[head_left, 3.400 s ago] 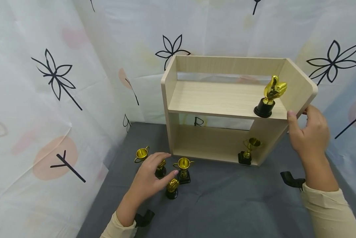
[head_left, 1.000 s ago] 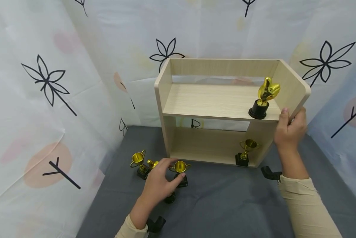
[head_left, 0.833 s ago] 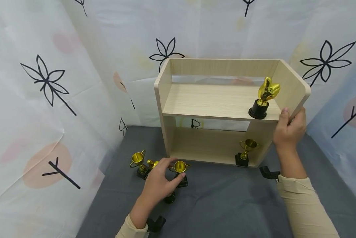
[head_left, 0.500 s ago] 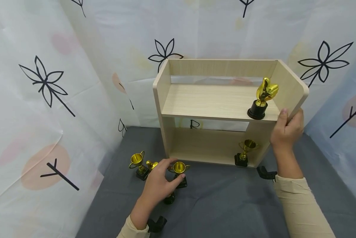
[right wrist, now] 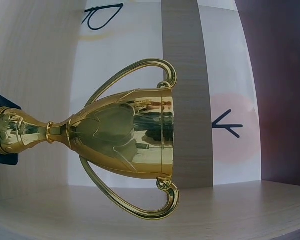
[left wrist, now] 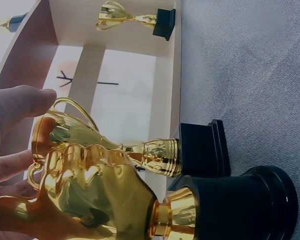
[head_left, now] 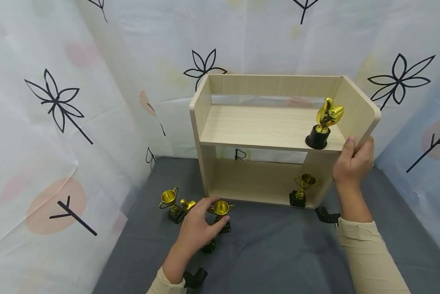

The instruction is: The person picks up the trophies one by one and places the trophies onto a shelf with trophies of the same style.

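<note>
My left hand (head_left: 199, 228) is spread beside a small gold cup trophy (head_left: 221, 208) on the grey cloth, thumb and fingers apart around its rim. In the left wrist view, a gold fist-shaped trophy (left wrist: 100, 195) on a black base stands nearest the camera, partly covering the cup; in the head view the hand hides most of it. My right hand (head_left: 354, 163) grips the right side panel of a light wooden shelf (head_left: 260, 122), thumb on its front edge. A thumbs-up trophy (head_left: 318, 136) stands on the upper board, and a cup trophy (right wrist: 125, 132) on the lower one.
Left of my left hand stand another cup trophy (head_left: 168, 197) and a gold figure trophy (head_left: 187, 205), partly hidden by the fingers. Patterned white fabric (head_left: 106, 102) hangs behind and to the left. Grey cloth (head_left: 267, 249) covers the table before the shelf.
Since the earliest frame my left hand has shifted right, from over the figure trophy to the cup. My right hand has closed further onto the shelf's side panel. Little differs in the last second.
</note>
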Demonstrator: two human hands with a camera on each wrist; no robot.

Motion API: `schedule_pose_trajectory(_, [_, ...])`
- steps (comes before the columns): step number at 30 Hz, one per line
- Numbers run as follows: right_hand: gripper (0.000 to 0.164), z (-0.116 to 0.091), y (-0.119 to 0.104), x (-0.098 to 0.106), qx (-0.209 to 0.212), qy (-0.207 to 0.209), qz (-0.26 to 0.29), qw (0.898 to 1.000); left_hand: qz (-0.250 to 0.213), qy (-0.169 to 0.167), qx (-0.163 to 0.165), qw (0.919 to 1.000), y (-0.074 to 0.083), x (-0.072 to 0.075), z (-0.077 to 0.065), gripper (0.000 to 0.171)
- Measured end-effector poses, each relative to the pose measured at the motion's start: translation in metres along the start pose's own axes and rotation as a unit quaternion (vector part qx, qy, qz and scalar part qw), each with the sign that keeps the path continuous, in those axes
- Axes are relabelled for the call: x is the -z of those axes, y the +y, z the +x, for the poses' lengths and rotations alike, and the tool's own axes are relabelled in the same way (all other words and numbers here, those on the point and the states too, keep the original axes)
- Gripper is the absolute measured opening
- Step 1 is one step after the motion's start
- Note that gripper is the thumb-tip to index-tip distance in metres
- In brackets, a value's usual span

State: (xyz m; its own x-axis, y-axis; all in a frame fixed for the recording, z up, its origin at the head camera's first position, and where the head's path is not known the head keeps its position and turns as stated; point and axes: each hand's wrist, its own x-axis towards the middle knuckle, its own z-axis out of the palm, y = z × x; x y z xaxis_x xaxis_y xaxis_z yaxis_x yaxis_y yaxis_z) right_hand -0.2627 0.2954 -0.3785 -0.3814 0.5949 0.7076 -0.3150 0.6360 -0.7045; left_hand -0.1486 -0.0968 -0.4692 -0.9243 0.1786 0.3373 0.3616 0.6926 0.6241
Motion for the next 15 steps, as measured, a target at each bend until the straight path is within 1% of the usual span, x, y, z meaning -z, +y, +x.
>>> schedule_pose_trajectory(10, [0.048, -0.0003, 0.0023, -0.0001, 0.0, 0.004, -0.001, 1.0, -0.004, 0.002, 0.001, 1.0, 0.0007, -0.0037, 0.0006, 0.055])
schedule_pose_trajectory(15, [0.047, -0.0006, 0.0012, -0.0014, -0.002, -0.002, -0.005, 1.0, -0.005, 0.005, 0.0, 1.0, -0.0004, -0.0053, 0.0016, 0.054])
